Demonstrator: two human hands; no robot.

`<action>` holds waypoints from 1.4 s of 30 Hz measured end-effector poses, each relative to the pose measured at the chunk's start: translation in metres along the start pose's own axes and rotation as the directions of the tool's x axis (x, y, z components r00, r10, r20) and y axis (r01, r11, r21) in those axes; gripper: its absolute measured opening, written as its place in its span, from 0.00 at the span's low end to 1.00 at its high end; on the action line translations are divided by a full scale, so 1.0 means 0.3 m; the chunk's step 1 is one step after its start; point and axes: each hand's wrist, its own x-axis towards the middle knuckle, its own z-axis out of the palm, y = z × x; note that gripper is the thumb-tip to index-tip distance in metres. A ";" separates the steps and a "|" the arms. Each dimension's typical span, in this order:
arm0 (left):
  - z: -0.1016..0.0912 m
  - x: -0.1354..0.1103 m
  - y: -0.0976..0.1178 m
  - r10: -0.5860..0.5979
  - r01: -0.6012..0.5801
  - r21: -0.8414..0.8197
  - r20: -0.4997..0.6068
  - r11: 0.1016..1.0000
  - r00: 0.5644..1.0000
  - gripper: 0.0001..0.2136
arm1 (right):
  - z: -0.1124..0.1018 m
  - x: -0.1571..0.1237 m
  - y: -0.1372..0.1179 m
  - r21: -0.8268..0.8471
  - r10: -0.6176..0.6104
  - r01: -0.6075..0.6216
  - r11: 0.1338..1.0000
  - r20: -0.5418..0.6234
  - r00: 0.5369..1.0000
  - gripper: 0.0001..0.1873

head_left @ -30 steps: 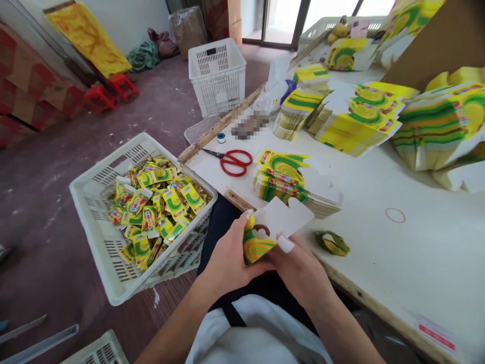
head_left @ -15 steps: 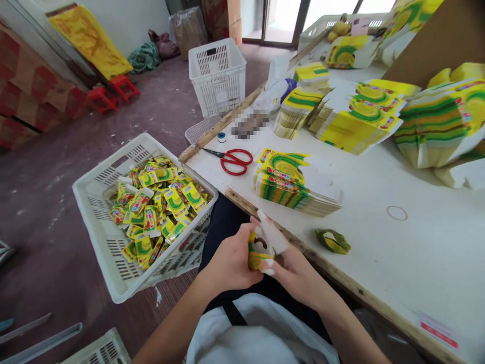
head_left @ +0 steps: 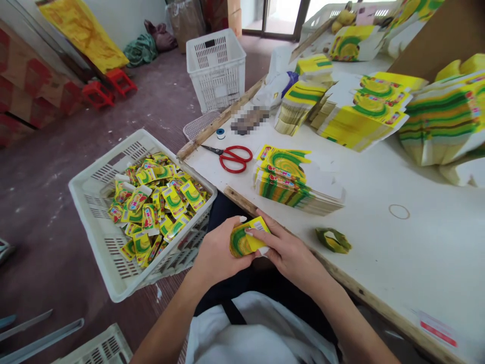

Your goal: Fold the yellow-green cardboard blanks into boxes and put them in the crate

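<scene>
Both hands hold a small yellow and green folded carton [head_left: 246, 239] over my lap, just in front of the table edge. My left hand [head_left: 217, 255] grips it from the left with the thumb on top. My right hand [head_left: 288, 253] presses on it from the right with fingers closed around its side. A stack of flat yellow-green carton blanks [head_left: 295, 182] lies on the white table [head_left: 417, 242] right behind my hands. To my left a white plastic crate [head_left: 113, 273] holds several folded cartons [head_left: 159, 202].
Red scissors [head_left: 235, 157] and a small tape roll [head_left: 220, 133] lie at the table's left corner. A crumpled green-yellow scrap [head_left: 333, 240] and a rubber band [head_left: 399, 211] lie to the right. Big stacks of blanks [head_left: 364, 114] fill the far table. An empty white crate [head_left: 216, 68] stands on the floor.
The carton had a white flap standing open; my hands have folded it shut into a flat closed packet and shifted it slightly left.
</scene>
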 end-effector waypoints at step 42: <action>-0.013 0.001 -0.098 -0.183 0.149 -0.137 -0.289 0.979 0.940 0.19 | -0.218 0.243 0.086 -0.447 0.262 -0.581 0.680 -0.593 0.762 0.09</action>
